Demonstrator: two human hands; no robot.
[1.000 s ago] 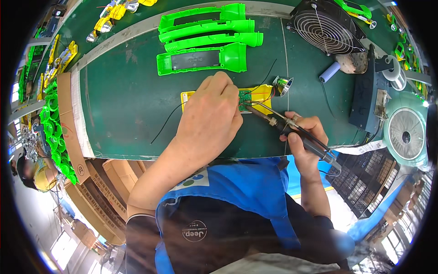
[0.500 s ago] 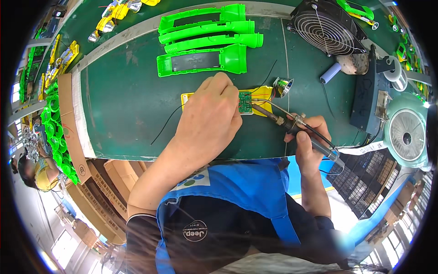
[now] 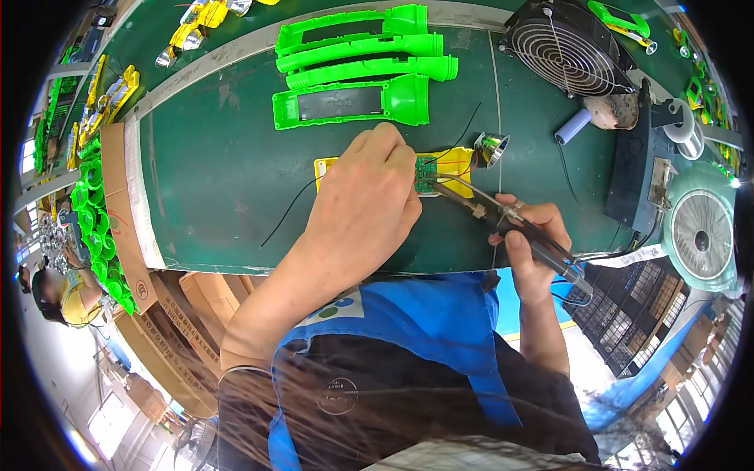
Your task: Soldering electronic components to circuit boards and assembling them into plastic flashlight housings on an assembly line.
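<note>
A yellow flashlight housing (image 3: 458,163) lies on the green table in front of me, with a small green circuit board (image 3: 425,174) in it. My left hand (image 3: 363,196) is over the housing's left part, its fingers pinched together at the board's left edge; what they hold is hidden beneath them. In my right hand (image 3: 531,271) is a soldering iron (image 3: 551,253) with a thin metal feed tube alongside. Its tip reaches the board's right lower side. A shiny reflector (image 3: 492,147) sits by the housing's right end. Dark wires stick out, one (image 3: 290,210) running left.
Several green flashlight casings (image 3: 338,104) lie beyond the housing. To the right are a blue cylindrical cell (image 3: 572,126), a black fan (image 3: 561,51), a dark box unit (image 3: 628,169) and a round pale-green fan (image 3: 700,228). A cardboard box edge (image 3: 126,228) borders the left; another person (image 3: 75,302) sits beyond.
The whole view has shifted slightly. Both hands keep their places at the board, and the iron's tip stays against it. Blurred dark strands now cross the lower picture.
</note>
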